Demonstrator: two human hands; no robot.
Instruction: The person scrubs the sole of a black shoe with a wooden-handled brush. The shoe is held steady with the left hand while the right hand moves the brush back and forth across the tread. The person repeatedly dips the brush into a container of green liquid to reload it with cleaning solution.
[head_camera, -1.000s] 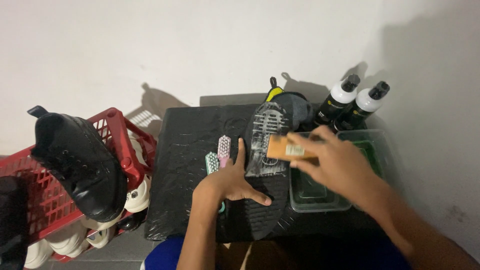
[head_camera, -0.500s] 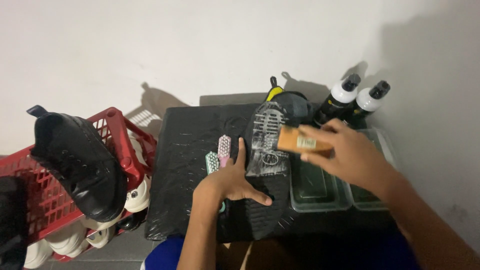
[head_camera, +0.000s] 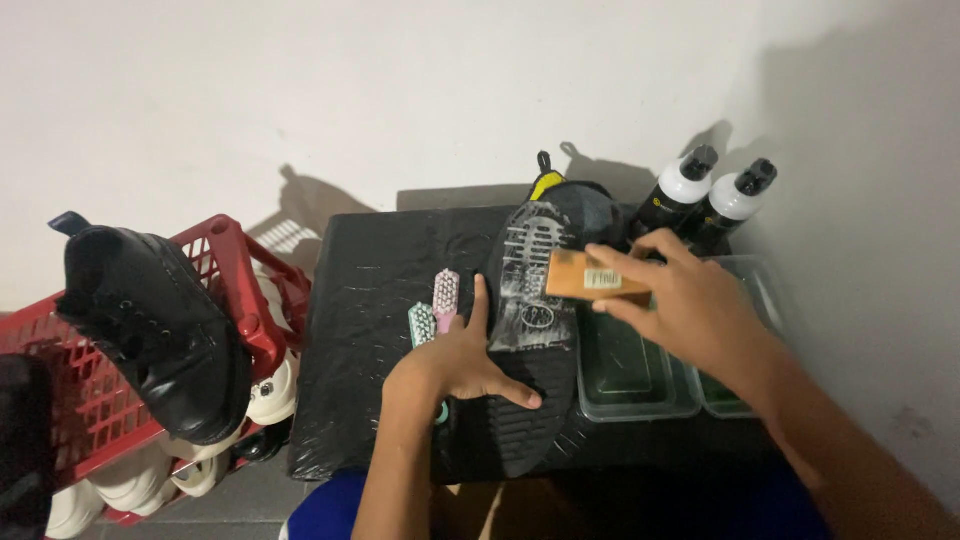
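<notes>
Left hand (head_camera: 462, 362), fingers spread, is pinning the upturned shoe sole (head_camera: 530, 330) while right hand (head_camera: 690, 305) is pinching the wooden brush (head_camera: 592, 280) above it; scrubbing step, needing firm downward strokes.

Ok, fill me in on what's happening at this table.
A person is working on a black shoe that lies sole-up on a black-covered table. The left hand presses flat on the sole to steady it, and the right hand holds a wooden brush over the soapy front of the sole. Two small brushes lie beside the left hand, clear tubs sit under the right, and two bottles stand behind. Another black shoe rests on a red basket.
</notes>
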